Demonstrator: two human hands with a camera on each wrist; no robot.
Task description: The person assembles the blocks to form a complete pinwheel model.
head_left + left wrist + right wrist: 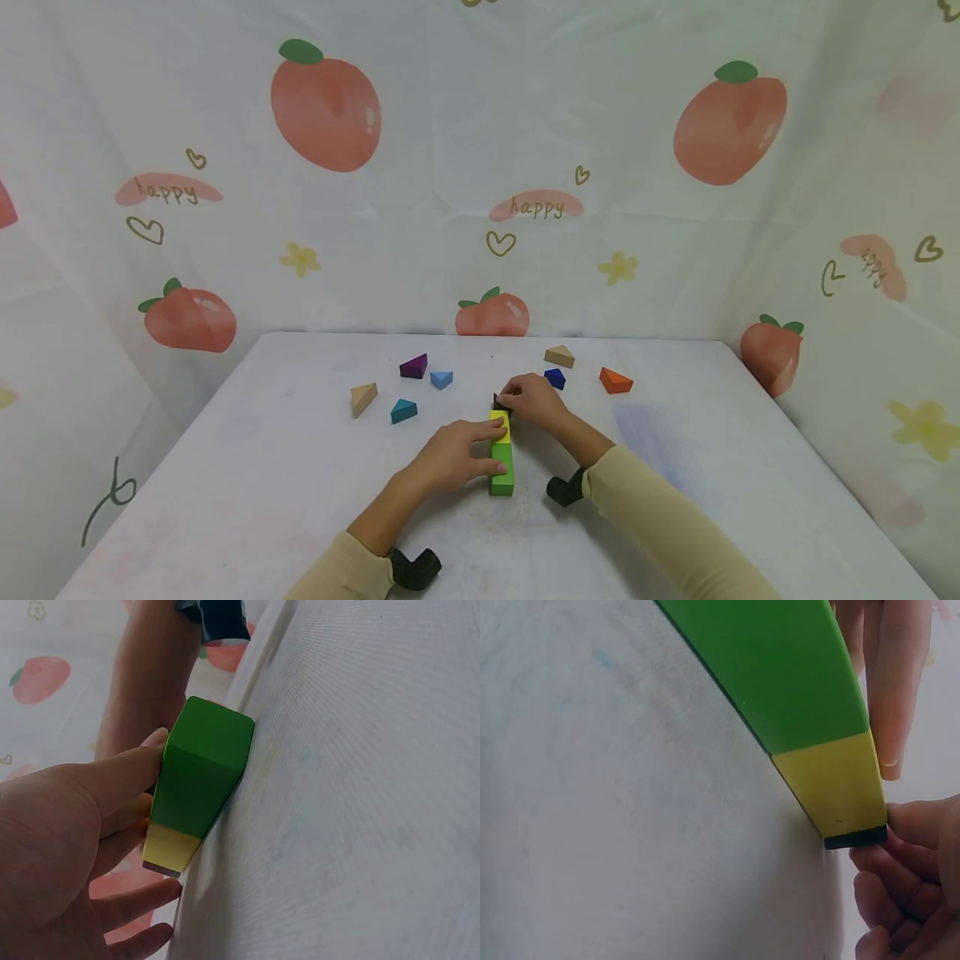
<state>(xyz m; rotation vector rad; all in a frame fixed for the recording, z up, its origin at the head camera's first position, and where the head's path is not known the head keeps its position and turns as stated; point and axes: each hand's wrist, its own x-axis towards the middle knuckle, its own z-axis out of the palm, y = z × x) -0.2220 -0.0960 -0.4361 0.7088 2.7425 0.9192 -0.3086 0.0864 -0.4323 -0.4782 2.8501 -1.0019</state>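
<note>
A green block and a yellow block lie end to end in a line on the table. At the far end of the yellow one sits a small black block. My left hand comes from the left, its thumb resting on the green block and its fairly straight fingers reaching over the yellow one. With thumb and index finger, my right hand pinches the black block, which it partly hides in the head view.
Left of the line lie purple, light blue, teal and wooden blocks. Beyond my right hand are a dark blue block, another wooden block and an orange block. A printed curtain hangs behind.
</note>
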